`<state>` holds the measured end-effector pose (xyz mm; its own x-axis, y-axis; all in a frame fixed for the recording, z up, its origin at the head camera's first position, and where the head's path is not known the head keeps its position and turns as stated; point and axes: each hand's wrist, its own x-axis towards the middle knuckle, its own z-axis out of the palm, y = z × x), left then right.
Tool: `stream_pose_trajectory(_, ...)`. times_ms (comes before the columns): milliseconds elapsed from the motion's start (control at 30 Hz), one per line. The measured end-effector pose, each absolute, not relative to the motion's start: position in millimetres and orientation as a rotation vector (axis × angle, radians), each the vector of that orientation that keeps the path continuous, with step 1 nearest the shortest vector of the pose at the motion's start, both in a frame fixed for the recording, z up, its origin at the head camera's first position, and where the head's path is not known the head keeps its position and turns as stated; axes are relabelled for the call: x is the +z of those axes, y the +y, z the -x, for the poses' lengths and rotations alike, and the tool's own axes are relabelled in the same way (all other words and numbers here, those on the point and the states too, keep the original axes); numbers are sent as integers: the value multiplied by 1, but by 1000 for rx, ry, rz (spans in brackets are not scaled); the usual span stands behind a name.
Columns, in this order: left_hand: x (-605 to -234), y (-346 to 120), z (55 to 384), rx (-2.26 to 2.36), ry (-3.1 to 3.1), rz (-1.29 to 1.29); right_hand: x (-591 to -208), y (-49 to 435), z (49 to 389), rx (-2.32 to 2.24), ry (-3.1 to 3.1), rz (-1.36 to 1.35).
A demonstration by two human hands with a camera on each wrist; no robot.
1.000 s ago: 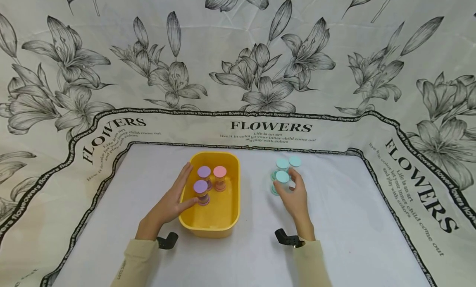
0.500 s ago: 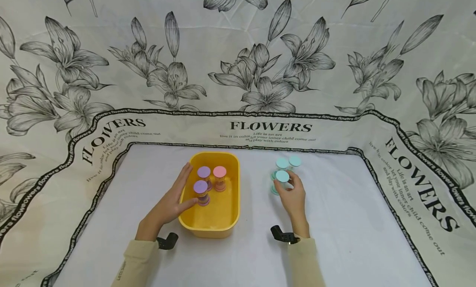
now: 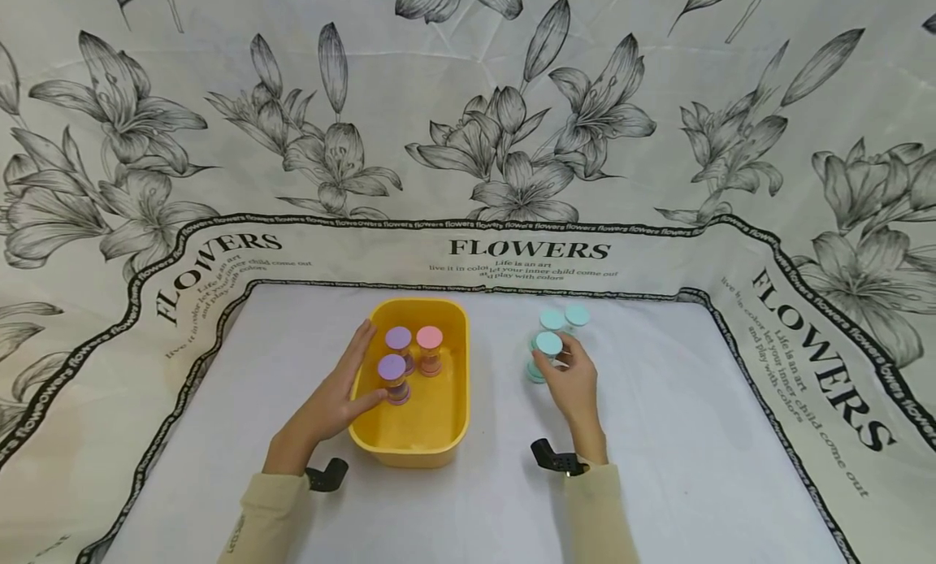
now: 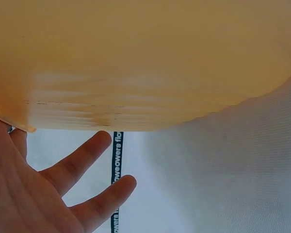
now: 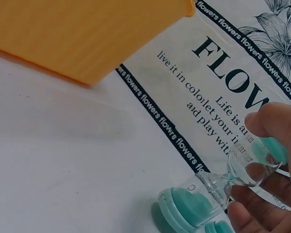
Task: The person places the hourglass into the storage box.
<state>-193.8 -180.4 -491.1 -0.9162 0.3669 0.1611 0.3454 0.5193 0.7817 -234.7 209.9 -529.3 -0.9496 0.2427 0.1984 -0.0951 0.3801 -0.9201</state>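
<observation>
My right hand (image 3: pixel 576 377) holds a teal-capped sand timer (image 3: pixel 549 344), thumb and fingers around its upper end. In the right wrist view the same sand timer (image 5: pixel 228 182) has a clear waisted body and teal sand, its lower cap close over the white table. My left hand (image 3: pixel 338 389) is at the left wall of a yellow plastic tub (image 3: pixel 457 446), thumb over the rim and fingers outside. In the left wrist view, two straight spread fingers of the left hand (image 4: pixel 34 194) show beside the tub wall. Inside the tub stand two purple sand timers (image 3: pixel 392 367) and a pink sand timer (image 3: pixel 430 337).
Other teal sand timers (image 3: pixel 577 315) stand just beyond my right hand. A white cloth (image 3: pixel 504 483) covers the table. Behind and at both sides hangs a flower-printed fabric (image 3: pixel 526 141) with a black lettered border.
My right thumb and fingers have closed in on the teal sand timer, and its top has shifted slightly left. My left hand has stayed at the tub.
</observation>
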Motion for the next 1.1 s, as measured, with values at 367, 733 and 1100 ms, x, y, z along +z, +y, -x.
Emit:
stream_pose_trajectory(367, -490, -181, 193, 1386, 2720, -634, -488, 204, 234, 1522, -2479, -48)
stream_pose_trajectory(733, -492, -181, 194, 1361, 2733, -621, -433, 182, 238, 1422, -2647, -362)
stream_pose_trajectory(1100, -493, -182, 195, 1354, 2737, -636, -389, 152, 249, 1349, -2721, -708)
